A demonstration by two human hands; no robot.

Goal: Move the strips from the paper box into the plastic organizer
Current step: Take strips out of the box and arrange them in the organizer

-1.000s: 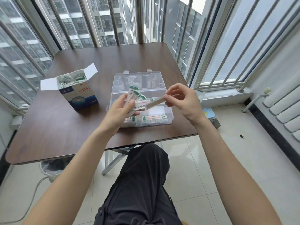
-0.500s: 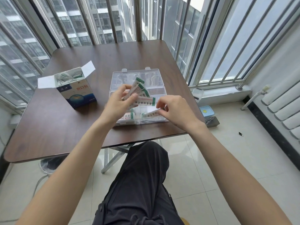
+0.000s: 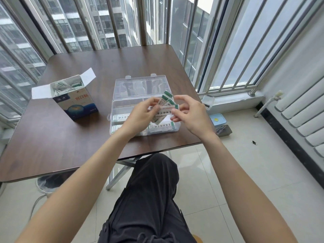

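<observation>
Now right hand (image 3: 190,114) back from organizer's (image 3: 122,102) near-edge compartment, pinching next strip (image 3: 168,107) off left hand's (image 3: 140,116) gripped fan; box (image 3: 77,102) still stocked.

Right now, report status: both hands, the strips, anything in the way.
Left hand grips a fan of strips over the plastic organizer. Right hand pinches one strip from the fan. Paper box still holds more. Nothing in the way.

Bright daylight through barred glass windows (image 3: 105,23); soft shadows on dark brown wooden table (image 3: 70,137); wide-angle edge bowing; slight overall softness.
</observation>
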